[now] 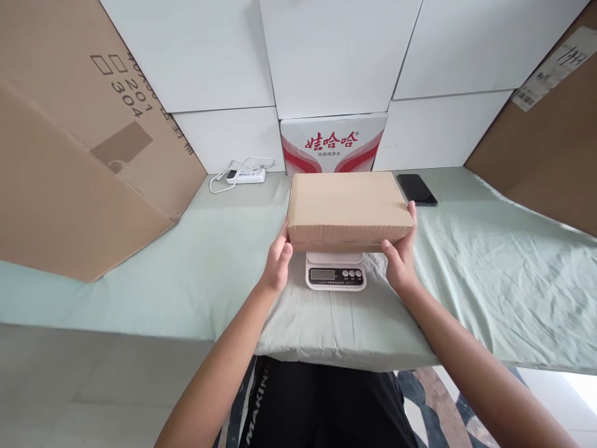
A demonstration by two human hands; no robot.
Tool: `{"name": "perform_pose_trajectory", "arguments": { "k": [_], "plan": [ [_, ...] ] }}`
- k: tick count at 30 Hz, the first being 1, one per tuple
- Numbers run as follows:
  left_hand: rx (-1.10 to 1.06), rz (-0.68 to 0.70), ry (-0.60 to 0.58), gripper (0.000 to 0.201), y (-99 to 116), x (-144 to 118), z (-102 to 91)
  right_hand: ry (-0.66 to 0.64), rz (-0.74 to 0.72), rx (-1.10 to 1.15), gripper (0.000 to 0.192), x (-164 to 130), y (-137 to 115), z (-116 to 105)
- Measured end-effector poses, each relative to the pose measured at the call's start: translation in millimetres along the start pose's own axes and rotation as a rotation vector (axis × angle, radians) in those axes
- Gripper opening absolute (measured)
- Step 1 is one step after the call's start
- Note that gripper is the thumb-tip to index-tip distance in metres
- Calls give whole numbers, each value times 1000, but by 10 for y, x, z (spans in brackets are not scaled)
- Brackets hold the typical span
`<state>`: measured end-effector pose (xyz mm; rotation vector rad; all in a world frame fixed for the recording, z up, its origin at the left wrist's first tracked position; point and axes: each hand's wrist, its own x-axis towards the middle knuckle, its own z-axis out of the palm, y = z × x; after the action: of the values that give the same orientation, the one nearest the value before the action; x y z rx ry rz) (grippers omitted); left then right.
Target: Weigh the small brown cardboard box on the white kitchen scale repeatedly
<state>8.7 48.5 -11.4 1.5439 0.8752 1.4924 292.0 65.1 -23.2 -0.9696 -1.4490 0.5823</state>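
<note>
A closed brown cardboard box point(347, 202) is gripped at its two ends, between my hands. My left hand point(278, 260) holds the left end, thumb at the lower front corner and the other fingers mostly hidden. On the right end, my right hand point(402, 254) has its thumb at the front edge and its fingers along the side. Beneath the box is a white digital kitchen scale point(336, 286); only its front with the display and buttons shows. Whether the box rests on the scale's platform or is held just above it, I cannot tell.
Green cloth point(219, 255) covers the table. Behind the box stands a white and red printed carton point(332, 134). A black phone point(416, 188) lies at the back right, a white power strip point(247, 177) with a cable at the back left. Large cardboard sheets point(79, 155) flank both sides.
</note>
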Motion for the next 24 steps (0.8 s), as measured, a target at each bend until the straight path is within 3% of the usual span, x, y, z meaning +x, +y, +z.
{"name": "perform_pose_trajectory", "arguments": {
  "k": [24],
  "plan": [
    [28,-28,17,76,-14,-55,-18,-12,-9,-54,90,-27,78,-50]
  ]
}}
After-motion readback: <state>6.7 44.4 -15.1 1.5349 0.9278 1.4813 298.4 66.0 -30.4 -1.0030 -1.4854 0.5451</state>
